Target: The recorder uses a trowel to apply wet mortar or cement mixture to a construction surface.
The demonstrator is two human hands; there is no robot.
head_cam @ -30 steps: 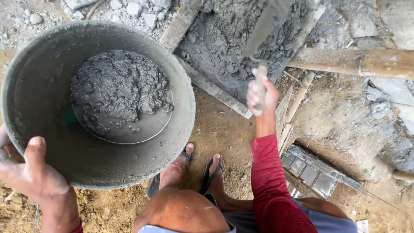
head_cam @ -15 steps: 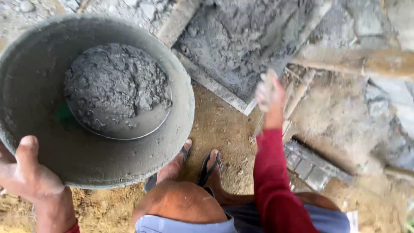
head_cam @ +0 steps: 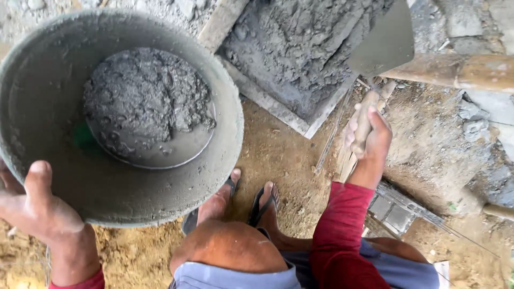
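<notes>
Mortar (head_cam: 144,101) sits as a wet grey heap in the bottom of the round bucket (head_cam: 53,176) I am holding at the left of my view. My left hand (head_cam: 37,206) clamps the bucket's near rim, thumb hooked over the edge and pressed against the inner wall, the other fingers hidden under the outside. The heap lies well apart from that thumb, up toward the far side of the bucket floor.

My right hand (head_cam: 369,136) is closed around the wooden handle of a trowel (head_cam: 383,43), fingers wrapped fully round it, red sleeve running back toward my body. The trowel's flat blade points up and away from me, its edge against the larger pile of mortar (head_cam: 300,48) heaped in a wooden-edged form (head_cam: 267,101) on the ground. That pile lies just beyond my right hand, and the bucket rim comes close to the form's corner. My sandalled feet (head_cam: 251,200) stand on bare dirt between both hands.
</notes>
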